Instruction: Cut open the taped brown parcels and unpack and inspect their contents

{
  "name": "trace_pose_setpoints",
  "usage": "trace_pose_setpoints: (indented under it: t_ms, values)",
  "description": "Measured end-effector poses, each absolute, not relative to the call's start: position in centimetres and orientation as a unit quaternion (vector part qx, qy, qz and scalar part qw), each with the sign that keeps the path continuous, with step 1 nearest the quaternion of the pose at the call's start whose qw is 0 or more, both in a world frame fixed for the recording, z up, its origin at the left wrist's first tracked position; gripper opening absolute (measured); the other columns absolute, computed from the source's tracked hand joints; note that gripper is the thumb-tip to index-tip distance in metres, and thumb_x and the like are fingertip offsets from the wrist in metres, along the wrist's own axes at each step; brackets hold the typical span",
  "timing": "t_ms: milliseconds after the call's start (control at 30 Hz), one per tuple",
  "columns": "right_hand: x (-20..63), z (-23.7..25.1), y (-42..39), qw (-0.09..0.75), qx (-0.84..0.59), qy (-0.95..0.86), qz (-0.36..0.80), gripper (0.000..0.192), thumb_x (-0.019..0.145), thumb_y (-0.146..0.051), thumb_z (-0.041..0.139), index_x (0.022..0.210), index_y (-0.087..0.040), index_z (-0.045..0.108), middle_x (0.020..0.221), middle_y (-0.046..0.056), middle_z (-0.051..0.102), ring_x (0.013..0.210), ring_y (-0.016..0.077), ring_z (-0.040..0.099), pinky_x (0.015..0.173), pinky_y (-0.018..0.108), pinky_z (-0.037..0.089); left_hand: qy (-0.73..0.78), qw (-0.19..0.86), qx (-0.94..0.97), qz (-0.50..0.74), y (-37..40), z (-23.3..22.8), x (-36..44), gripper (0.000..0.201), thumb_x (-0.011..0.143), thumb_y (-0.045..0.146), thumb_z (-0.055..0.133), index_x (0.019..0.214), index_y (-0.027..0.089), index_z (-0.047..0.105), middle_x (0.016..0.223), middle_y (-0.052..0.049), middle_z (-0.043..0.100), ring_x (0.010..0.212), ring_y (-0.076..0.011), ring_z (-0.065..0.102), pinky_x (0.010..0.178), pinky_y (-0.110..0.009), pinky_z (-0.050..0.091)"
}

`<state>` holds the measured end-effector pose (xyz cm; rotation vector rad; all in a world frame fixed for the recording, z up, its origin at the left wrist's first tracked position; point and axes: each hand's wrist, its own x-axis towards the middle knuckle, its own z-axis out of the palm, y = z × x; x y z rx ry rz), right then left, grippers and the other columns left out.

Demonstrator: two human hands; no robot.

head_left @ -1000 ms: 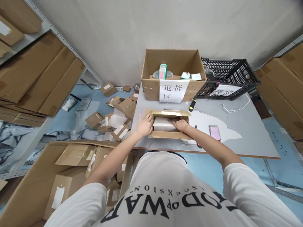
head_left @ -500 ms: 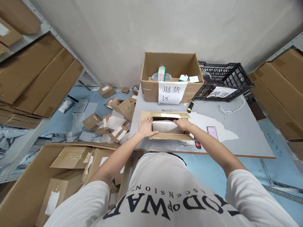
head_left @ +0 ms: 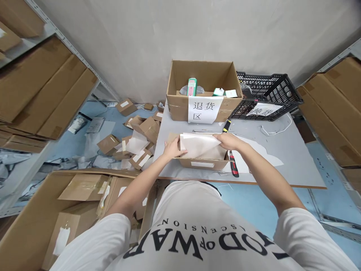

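A small open cardboard box (head_left: 219,165) sits near the table's front edge, a white label on its front wall. White packing sheets (head_left: 200,146) stick up out of it, their upper edges level with the back rim. My right hand (head_left: 227,141) pinches the sheets by their upper right corner. At the other end, my left hand (head_left: 172,148) grips the box's left side, thumb over the opening. Whatever lies beneath the sheets is hidden. A red-and-black utility knife (head_left: 234,165) lies just right of the box, and a yellow-and-black one (head_left: 226,125) lies behind it.
Behind stand a large carton (head_left: 177,110) with a paper sign and small packages, and a black plastic crate (head_left: 295,98). Opened cardboard boxes (head_left: 149,130) litter the floor at left. A big carton (head_left: 31,210) of boxes is at lower left. Shelves flank both sides.
My right hand has drawn the white sheets up from inside the box. The box has tipped so its labelled front wall shows. My right forearm now covers the phone.
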<state>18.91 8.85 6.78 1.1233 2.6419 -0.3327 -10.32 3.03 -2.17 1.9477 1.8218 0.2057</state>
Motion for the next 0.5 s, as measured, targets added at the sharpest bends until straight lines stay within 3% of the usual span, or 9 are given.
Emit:
trace_pose_setpoints:
  t_ms: [133, 233, 333, 433, 500]
  values:
    - [19.6, 8.1, 8.9, 0.099, 0.390, 0.907, -0.121, 0.025, 0.081, -0.014, 0.042, 0.100, -0.019, 0.057, 0.091, 0.007, 0.068, 0.082, 0.0203, 0.060, 0.064, 0.025, 0.032, 0.654, 0.251, 0.709, 0.082, 3.1, -2.7, -10.3, 0.091, 0.062, 0.063, 0.066, 0.137, 0.023, 0.033, 0.122, -0.012, 0.062, 0.115, -0.0355, 0.054, 0.106, -0.059, 0.022]
    - [20.1, 8.6, 8.9, 0.072, 0.406, 0.903, -0.117, 0.027, 0.081, -0.014, 0.041, 0.102, -0.019, 0.057, 0.089, 0.006, 0.068, 0.080, 0.0208, 0.060, 0.063, 0.025, 0.031, 0.652, 0.256, 0.709, 0.085, 2.8, -3.1, -9.8, 0.110, 0.052, 0.063, 0.073, 0.142, 0.022, 0.024, 0.124, -0.013, 0.059, 0.116, -0.0366, 0.053, 0.108, -0.062, 0.016]
    - [21.0, 9.0, 8.9, 0.042, 0.427, 0.896, -0.114, 0.027, 0.081, -0.015, 0.040, 0.102, -0.019, 0.057, 0.089, 0.007, 0.069, 0.078, 0.0217, 0.061, 0.062, 0.026, 0.032, 0.644, 0.250, 0.717, 0.091, 2.5, -3.4, -9.3, 0.122, 0.052, 0.061, 0.074, 0.146, 0.018, 0.010, 0.137, -0.018, 0.047, 0.124, -0.0382, 0.045, 0.107, -0.063, 0.014]
    - [22.4, 9.3, 9.3, 0.004, 0.429, 0.893, -0.135, 0.026, 0.079, -0.013, 0.040, 0.097, -0.019, 0.058, 0.085, 0.006, 0.069, 0.076, 0.0211, 0.061, 0.062, 0.025, 0.034, 0.636, 0.247, 0.724, 0.099, 2.1, -3.5, -9.0, 0.114, 0.062, 0.056, 0.069, 0.147, 0.018, 0.004, 0.141, -0.018, 0.042, 0.127, -0.0379, 0.042, 0.106, -0.065, 0.014]
    - [23.5, 9.5, 9.5, -0.043, 0.418, 0.891, -0.170, 0.025, 0.077, -0.012, 0.041, 0.093, -0.019, 0.059, 0.082, 0.005, 0.069, 0.074, 0.0199, 0.062, 0.063, 0.024, 0.037, 0.631, 0.249, 0.729, 0.089, 1.9, -3.5, -8.8, 0.099, 0.069, 0.050, 0.066, 0.147, 0.021, 0.012, 0.141, -0.017, 0.044, 0.126, -0.0382, 0.042, 0.105, -0.066, 0.012]
